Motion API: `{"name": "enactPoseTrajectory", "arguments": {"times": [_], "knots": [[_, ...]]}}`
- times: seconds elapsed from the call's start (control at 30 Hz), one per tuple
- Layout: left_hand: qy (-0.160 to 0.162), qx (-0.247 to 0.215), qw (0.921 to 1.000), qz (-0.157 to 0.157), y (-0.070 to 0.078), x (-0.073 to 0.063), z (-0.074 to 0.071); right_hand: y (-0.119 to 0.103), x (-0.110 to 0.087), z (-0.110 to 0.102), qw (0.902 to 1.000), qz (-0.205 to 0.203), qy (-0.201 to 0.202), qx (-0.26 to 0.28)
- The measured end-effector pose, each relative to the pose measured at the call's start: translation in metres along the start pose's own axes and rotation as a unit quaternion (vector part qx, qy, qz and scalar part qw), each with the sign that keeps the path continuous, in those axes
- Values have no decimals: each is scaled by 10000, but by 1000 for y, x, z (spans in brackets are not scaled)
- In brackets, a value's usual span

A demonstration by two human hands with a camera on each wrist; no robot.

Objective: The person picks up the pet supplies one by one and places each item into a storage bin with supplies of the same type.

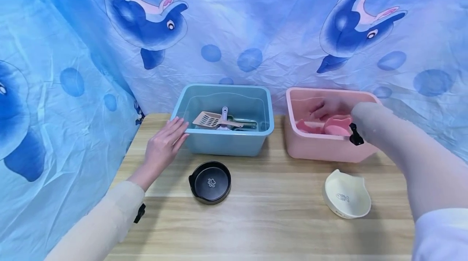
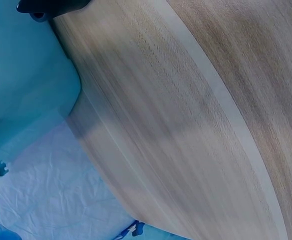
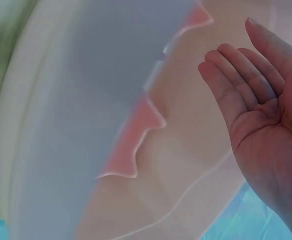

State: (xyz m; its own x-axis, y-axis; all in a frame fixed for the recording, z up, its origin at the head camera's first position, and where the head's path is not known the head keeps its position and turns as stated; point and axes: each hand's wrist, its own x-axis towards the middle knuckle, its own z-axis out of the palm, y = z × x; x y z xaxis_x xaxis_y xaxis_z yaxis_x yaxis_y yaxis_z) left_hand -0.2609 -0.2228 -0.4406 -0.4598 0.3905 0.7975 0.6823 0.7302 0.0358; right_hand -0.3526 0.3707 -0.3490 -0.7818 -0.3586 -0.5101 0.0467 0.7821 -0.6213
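My left hand [image 1: 163, 142] rests with straight fingers on the front left rim of a blue bin [image 1: 223, 144]. In that bin lie a beige slotted litter scoop [image 1: 207, 119] and other scoops, partly covered. My right hand [image 1: 332, 106] reaches into a pink bin [image 1: 321, 148], above pink cat-eared bowls [image 1: 338, 126]. The right wrist view shows this right hand [image 3: 260, 110] with palm exposed, fingers extended and nothing held, apart from a pink bowl's eared edge [image 3: 128, 145]. The left wrist view has mostly the blue bin's wall [image 2: 26, 75]; the left hand is nearly out of it.
A black bowl [image 1: 211, 183] with a paw print stands on the wooden table [image 1: 270, 220] before the blue bin. In front of the pink bin is a cream cat-eared bowl [image 1: 347, 194] with a fishbone print. A blue dolphin-printed cloth [image 1: 234, 29] hangs behind and at the left.
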Motion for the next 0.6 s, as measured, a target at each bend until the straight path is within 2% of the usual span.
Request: {"name": "enactPoseTrajectory", "arguments": {"times": [0.07, 0.2, 0.37, 0.6], "knots": [[45, 3, 10000, -47, 0, -2, 0, -7, -7, -3, 9998, 197, 71, 67], [54, -27, 10000, -42, 0, -3, 1, -15, -24, -6, 9997, 6, 188, 181], [84, -48, 9999, 55, -2, 0, 3, -22, -60, -9, 9977, -158, 662, 51], [55, -66, 9999, 57, -3, 1, 2, -31, -113, -1, 9939, -267, 877, -609]]}}
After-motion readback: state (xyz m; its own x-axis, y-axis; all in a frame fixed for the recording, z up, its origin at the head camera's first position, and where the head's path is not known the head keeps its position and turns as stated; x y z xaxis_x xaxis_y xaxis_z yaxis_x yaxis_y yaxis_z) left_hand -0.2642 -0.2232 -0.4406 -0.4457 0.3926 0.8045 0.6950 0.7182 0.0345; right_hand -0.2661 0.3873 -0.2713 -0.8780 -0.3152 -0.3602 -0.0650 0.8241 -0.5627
